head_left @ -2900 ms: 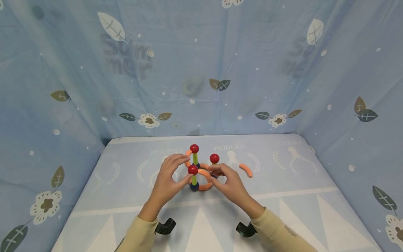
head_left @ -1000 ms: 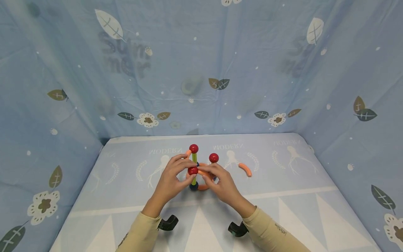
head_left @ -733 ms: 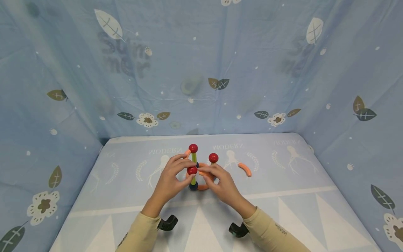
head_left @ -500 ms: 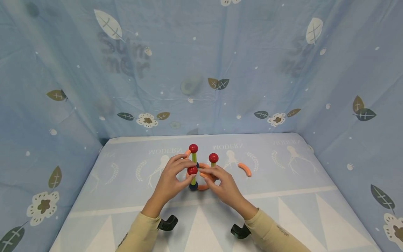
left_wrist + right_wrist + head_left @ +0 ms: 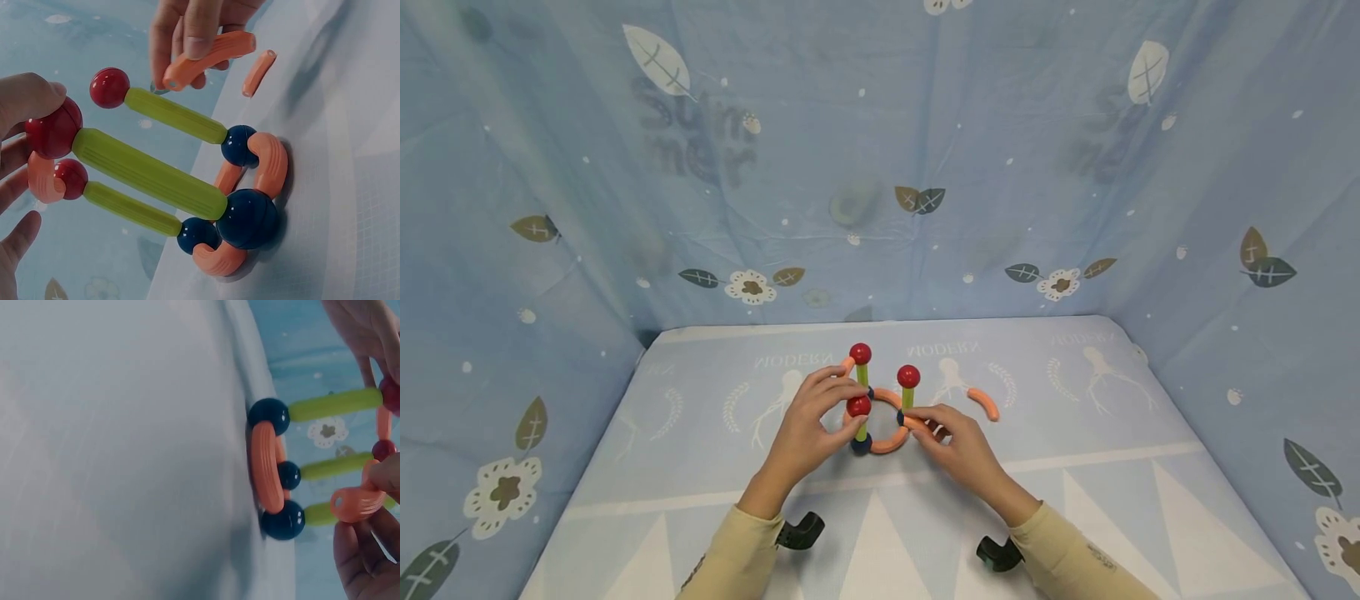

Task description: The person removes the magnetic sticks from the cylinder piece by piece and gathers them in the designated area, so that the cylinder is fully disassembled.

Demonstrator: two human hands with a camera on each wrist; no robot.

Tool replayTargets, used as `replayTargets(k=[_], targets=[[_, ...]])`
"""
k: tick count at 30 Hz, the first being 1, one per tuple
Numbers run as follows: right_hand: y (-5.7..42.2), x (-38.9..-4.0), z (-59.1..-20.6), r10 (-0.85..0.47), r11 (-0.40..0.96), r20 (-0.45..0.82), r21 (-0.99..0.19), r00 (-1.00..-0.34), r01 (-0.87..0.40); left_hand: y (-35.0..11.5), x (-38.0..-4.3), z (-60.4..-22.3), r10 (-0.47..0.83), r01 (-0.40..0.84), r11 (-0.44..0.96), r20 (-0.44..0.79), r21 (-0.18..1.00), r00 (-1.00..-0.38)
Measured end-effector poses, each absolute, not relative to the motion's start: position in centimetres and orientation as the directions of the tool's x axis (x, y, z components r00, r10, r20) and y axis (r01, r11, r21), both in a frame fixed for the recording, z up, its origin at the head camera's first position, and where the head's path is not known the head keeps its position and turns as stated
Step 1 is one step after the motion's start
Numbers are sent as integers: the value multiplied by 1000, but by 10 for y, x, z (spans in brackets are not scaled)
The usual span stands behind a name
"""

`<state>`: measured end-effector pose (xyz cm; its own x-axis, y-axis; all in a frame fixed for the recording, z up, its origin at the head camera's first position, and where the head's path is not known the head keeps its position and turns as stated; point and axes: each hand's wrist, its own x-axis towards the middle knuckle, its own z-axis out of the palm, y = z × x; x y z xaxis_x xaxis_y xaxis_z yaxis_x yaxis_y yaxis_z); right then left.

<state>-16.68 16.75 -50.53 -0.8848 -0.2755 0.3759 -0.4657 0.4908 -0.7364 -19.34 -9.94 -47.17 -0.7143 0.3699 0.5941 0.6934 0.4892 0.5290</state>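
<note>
A magnetic stick-and-ball frame stands on the table: three upright green rods (image 5: 150, 174), navy balls (image 5: 249, 219) joined by curved orange sticks (image 5: 891, 445) in a ring below, and red balls on top. My left hand (image 5: 811, 425) pinches the front red ball (image 5: 859, 406) between thumb and fingers. An orange curved stick (image 5: 42, 178) links the front red ball to the back-left red ball (image 5: 861, 354). My right hand (image 5: 962, 446) pinches another curved orange stick (image 5: 209, 60), held beside the right green rod, below the right red ball (image 5: 908, 376).
One loose curved orange stick (image 5: 983, 403) lies on the table to the right of the frame. The pale patterned cloth of the table (image 5: 1075, 417) meets blue printed curtains (image 5: 880, 250) behind and at the sides. A dark wrist mount (image 5: 801, 531) sits under each sleeve.
My right hand, close beside the front red ball a second ago, has moved right and slightly down with the curved orange stick. The left hand stays at the front red ball.
</note>
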Motion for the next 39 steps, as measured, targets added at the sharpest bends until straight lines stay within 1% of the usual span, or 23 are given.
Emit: replayTargets(k=[4, 8, 16, 23, 33, 39], targets=[[181, -168, -511, -259, 525, 317, -747, -912, -409, -99, -193, -472, 365, 685, 487, 586, 541, -723], [197, -172, -516, -227, 550, 296, -747, -928, -373, -98, -192, -471, 360, 685, 480, 590, 547, -723], [230, -178, -522, -83, 593, 247, -766, -965, -247, -98, -192, -473, 356, 693, 467, 601, 549, -715], [257, -183, -523, -3, 592, 179, -793, -984, -146, -99, -192, -474, 362, 702, 456, 607, 547, -708], [285, -190, -529, 61, 679, 159, -730, -985, -76, -101, -193, -473, 371, 698, 453, 594, 555, -714], [295, -193, -531, 93, 724, 123, -689, -988, -18, -101, -192, -474, 373, 697, 455, 592, 554, -715]])
